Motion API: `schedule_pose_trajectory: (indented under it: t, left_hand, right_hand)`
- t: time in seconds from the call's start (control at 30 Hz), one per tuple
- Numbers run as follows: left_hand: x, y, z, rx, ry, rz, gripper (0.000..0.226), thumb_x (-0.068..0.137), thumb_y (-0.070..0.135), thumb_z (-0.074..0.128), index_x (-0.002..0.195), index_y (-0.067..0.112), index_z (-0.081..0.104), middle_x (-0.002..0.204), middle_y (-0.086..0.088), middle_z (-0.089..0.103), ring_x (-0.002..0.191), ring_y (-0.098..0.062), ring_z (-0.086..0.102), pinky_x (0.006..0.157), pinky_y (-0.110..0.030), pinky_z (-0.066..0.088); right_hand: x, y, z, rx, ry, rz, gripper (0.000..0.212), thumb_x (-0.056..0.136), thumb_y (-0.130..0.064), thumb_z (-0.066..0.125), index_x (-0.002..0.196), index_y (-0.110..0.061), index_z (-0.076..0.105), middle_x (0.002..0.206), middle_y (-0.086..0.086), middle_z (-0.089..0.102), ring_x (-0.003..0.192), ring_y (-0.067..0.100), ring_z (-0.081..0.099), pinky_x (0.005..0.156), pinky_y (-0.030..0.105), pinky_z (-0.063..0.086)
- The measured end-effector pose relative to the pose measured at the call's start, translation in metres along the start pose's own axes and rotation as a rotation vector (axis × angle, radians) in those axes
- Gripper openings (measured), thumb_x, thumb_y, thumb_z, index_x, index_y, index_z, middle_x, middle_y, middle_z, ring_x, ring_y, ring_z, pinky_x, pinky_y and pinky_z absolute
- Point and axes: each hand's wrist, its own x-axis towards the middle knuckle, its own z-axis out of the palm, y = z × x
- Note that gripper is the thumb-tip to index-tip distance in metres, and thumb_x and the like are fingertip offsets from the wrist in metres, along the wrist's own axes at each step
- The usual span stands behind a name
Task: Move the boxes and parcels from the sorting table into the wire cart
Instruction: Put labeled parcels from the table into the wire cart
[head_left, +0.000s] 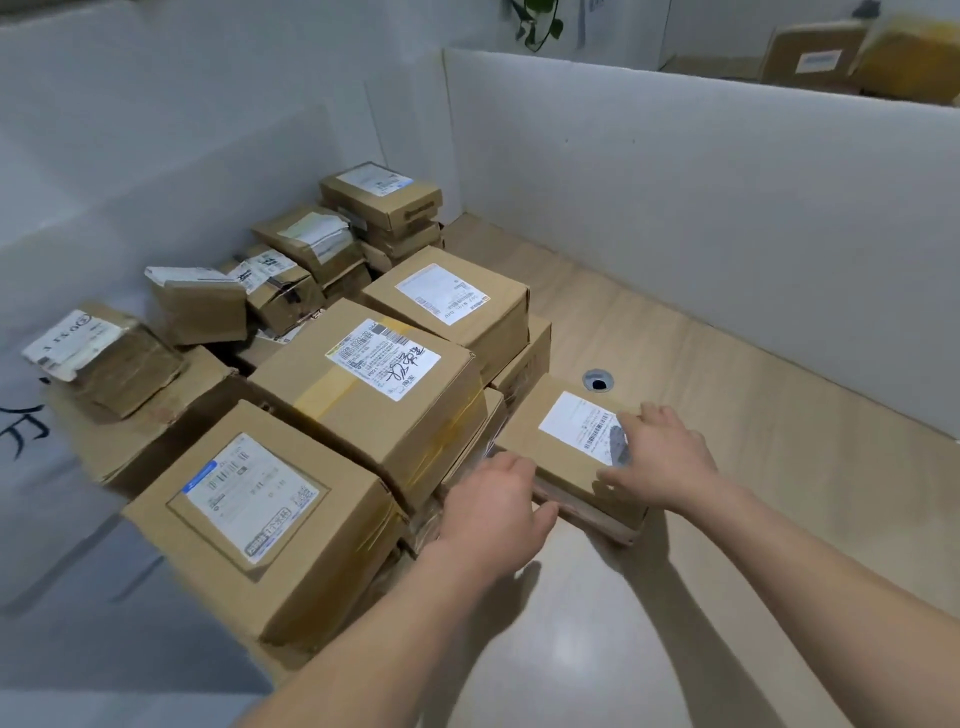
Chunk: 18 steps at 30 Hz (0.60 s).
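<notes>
approx 13 cardboard boxes piled on 1 worktop, exact no. unclear as some are hidden. 2 more boxes behind the white wall. 2 hands in view. 1 cable hole. 1 plant.

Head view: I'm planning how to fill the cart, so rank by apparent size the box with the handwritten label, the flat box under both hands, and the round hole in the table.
1. Box with the handwritten label, largest.
2. Flat box under the left hand and right hand; thinner, with a smaller top.
3. Table hole, by far smallest.
</notes>
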Motion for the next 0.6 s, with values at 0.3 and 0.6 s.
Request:
schedule_pose_trajectory:
  t: [0.3,0.6]
  left_hand:
    - [0.000,-0.003,0.033,-0.076,-0.064,-0.131,0.052,0.095,0.048,0.051,0.142,0.028,0.041,0.133,0.000,0.056,0.115,-0.024,0.057,0.085,-0.040,0.051]
    - [-0.056,-0.015,0.070,-0.201,-0.121,-0.246,0.052,0.089,0.049,0.061,0.129,0.024,0.037,0.116,0.000,0.063,0.098,-0.023,0.062,0.074,-0.037,0.051]
  right_hand:
    - [0.038,0.007,0.008,0.073,-0.140,0.007,0.076,0.068,-0.062,0.077,0.122,-0.024,0.039,0.114,0.003,0.049,0.102,0.025,0.051,0.082,0.040,0.044]
    - [-0.061,-0.013,0.058,0.333,-0.349,0.049,0.093,0.050,-0.075,0.078,0.122,-0.028,0.045,0.110,-0.007,0.059,0.100,0.017,0.061,0.086,0.037,0.054]
